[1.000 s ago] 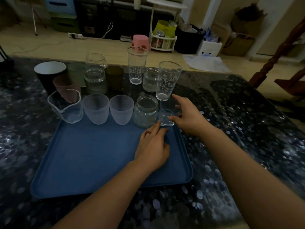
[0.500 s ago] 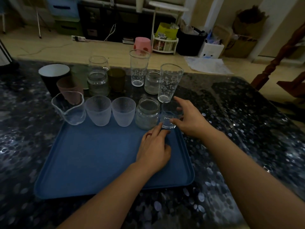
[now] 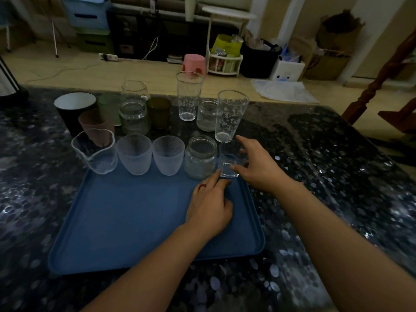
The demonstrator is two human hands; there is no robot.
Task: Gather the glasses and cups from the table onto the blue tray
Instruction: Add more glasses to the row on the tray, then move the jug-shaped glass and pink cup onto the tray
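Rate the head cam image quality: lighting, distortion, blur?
Head view: dim, underexposed; clear glasses like the small clear glass in the right hand barely separate from the dark speckled table; wide-angle bending at edges; forearms soft; blue tray reads fine.

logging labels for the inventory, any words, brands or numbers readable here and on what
None can be read.
Tall glass: printed cartoon figures only, no words.
Second tall glass: the same kind of print.
Yellow bag on the floor: print too blurred to read.
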